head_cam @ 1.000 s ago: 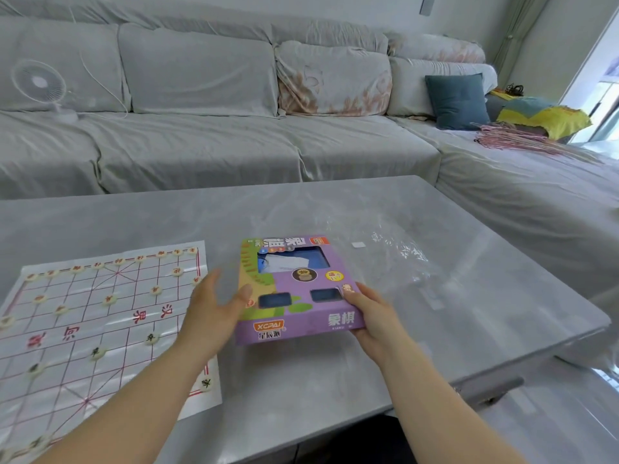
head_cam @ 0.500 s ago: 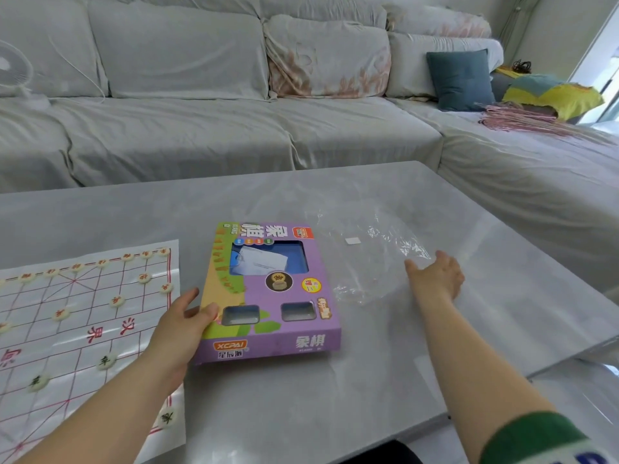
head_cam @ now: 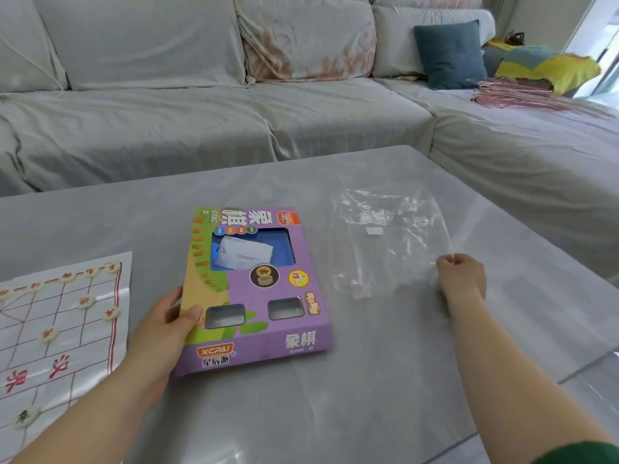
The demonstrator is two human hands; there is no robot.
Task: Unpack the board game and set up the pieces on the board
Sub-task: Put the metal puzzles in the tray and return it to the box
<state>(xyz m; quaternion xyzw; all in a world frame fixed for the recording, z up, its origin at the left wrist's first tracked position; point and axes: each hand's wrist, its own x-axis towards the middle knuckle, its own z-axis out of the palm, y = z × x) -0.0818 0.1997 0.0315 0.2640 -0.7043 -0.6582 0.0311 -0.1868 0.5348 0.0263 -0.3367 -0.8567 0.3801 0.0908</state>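
A purple game box (head_cam: 258, 289) with cut-out windows lies flat in the middle of the grey table (head_cam: 335, 413). My left hand (head_cam: 167, 329) grips its near left edge, thumb on the lid. To the right, a clear plastic bag (head_cam: 385, 239) lies flat on the table. My right hand (head_cam: 460, 279) is closed on the bag's near right corner. At the far left, the white paper board (head_cam: 63, 329) with red grid lines carries several round pale pieces (head_cam: 85, 301). It is partly cut off by the frame.
A grey covered sofa (head_cam: 201, 122) runs behind the table and along the right side. On it sit a dark teal cushion (head_cam: 449, 55), a yellow and blue cloth (head_cam: 549, 67) and a pink fringed item (head_cam: 522, 95). The table's right edge lies close beside my right forearm.
My right hand left the box, reached right to the plastic bag and closed on its corner. My left hand stayed on the box's left edge. The view shifted right and down.
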